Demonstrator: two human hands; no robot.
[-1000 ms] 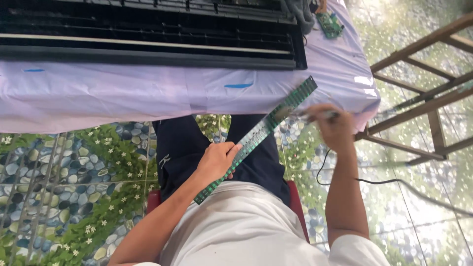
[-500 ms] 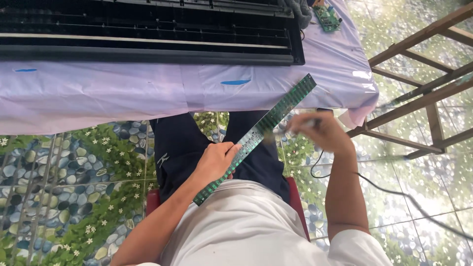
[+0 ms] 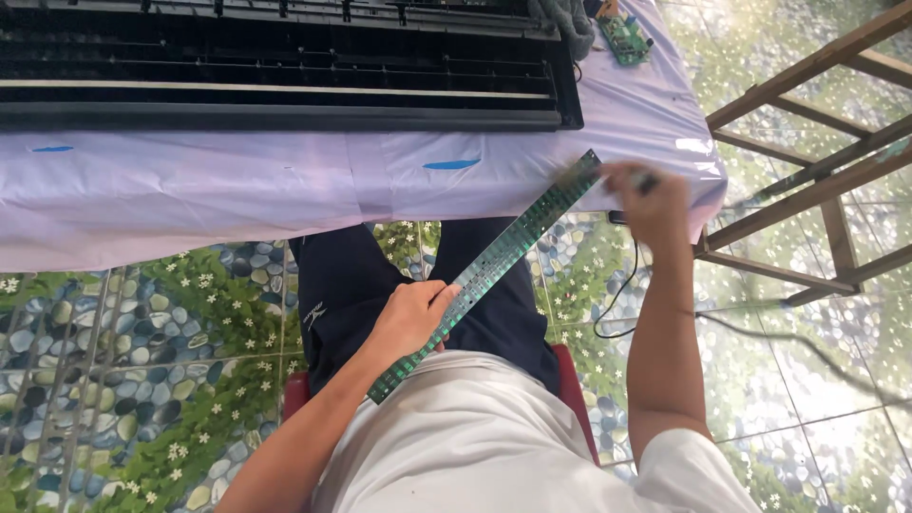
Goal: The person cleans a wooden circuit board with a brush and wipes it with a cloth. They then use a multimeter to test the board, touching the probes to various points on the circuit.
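Beside the draped surface (image 3: 285, 190), your left hand (image 3: 410, 318) grips the strip (image 3: 494, 261) over your lap; your right hand (image 3: 655, 195), closed on a tool (image 3: 648, 180), has lifted past its far end

A lilac-covered worktop (image 3: 237, 190) stands on a pebble-and-flower patterned floor (image 3: 114, 361); a wooden frame (image 3: 807, 180) stands off the worktop's right edge in daylight.

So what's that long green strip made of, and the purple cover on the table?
The long green strip, held by the left hand, looks like a rigid printed circuit board: glossy green with rows of small shiny parts, and it stays straight. The purple cover looks like thin plastic sheeting: smooth, creased and slightly shiny, though it could be fabric.
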